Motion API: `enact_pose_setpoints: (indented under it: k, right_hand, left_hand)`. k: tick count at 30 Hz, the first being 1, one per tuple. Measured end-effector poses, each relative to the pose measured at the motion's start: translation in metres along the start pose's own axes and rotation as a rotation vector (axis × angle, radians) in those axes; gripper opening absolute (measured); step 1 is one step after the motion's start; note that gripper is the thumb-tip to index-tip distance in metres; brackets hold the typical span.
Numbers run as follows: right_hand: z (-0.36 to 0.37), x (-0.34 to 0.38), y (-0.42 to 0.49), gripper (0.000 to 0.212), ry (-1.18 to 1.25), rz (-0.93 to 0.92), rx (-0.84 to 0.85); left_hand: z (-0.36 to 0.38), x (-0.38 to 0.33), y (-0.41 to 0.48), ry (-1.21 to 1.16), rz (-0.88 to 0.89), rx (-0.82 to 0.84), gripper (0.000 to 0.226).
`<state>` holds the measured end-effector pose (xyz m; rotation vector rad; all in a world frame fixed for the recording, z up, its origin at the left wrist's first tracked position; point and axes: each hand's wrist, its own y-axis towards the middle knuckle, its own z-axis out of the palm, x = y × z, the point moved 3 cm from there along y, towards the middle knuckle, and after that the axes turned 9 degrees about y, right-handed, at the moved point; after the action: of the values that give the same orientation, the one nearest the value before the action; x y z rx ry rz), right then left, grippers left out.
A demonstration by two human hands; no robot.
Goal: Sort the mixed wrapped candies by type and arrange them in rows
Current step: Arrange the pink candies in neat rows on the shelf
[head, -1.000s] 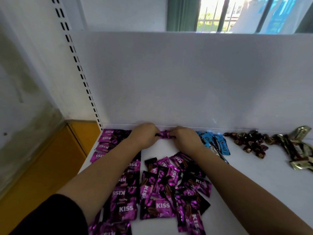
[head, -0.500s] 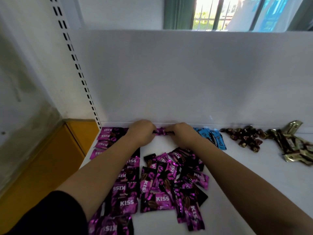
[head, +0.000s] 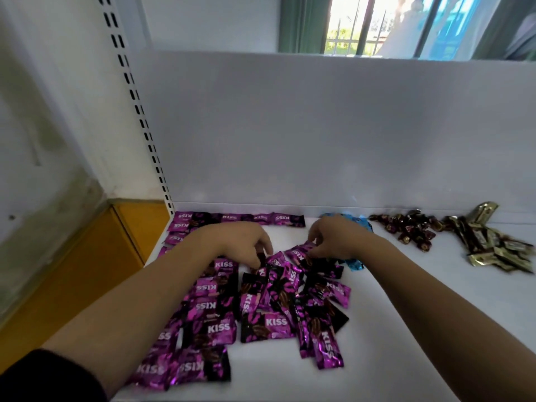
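1. Left hand: fingers curled into heap of glossy purple foil-wrapped candies on white bench; grip unclear.
2. Right hand: fingers pinch one purple candy, heap's far edge.
3. Blue wrappers partly hidden behind.

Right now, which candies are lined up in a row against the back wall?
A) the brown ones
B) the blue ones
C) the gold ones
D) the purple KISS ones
D: the purple KISS candies sit side by side in a row at the foot of the white back wall, while the gold candies and brown candies lie in loose heaps to the right.
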<state>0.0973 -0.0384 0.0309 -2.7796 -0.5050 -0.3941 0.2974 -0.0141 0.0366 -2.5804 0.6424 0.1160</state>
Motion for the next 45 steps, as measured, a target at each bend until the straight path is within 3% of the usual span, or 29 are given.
enact_pose_setpoints:
  k: [2,8,11,15,21,26,29,31,35,45]
  right_hand:
    - [0.002,0.002,-0.001,0.034,0.03,0.004,-0.007]
    - [0.003,0.006,-0.005,0.019,0.129,-0.019,0.032]
    - [-0.009,0.005,-0.002,0.011,0.209,-0.013,-0.042]
    - [-0.016,0.01,0.008,0.015,0.281,-0.081,-0.194]
    - [0.019,0.021,0.03,0.02,0.141,-0.237,-0.265]
    - [0.026,0.016,0.032,0.031,0.05,-0.358,-0.248]
    - [0.027,0.011,0.034,0.029,0.008,-0.391,-0.282]
    - [0.03,0.009,0.036,0.027,-0.001,-0.405,-0.318]
    - [0.036,0.006,0.041,0.025,0.015,-0.427,-0.397]
    - [0.038,0.005,0.043,0.026,0.04,-0.431,-0.429]
  left_hand:
    - [0.004,0.002,-0.006,0.058,-0.004,0.046,0.046]
    - [0.007,0.012,-0.01,-0.023,-0.021,-0.093,0.025]
    - [-0.001,0.02,-0.016,-0.047,-0.032,-0.161,0.02]
    - [-0.021,0.04,-0.024,-0.144,-0.095,-0.241,0.01]
    - [-0.017,0.053,-0.004,-0.371,-0.245,-0.367,0.016]
    - [0.003,0.045,0.015,-0.054,-0.134,-0.493,0.028]
    - [0.004,0.039,0.017,0.085,-0.019,-0.484,0.039]
    - [0.005,0.034,0.019,0.149,0.02,-0.474,0.034]
    - [0.007,0.039,0.026,0.124,0.031,-0.474,0.018]
    - [0.007,0.044,0.031,0.087,0.024,-0.494,0.025]
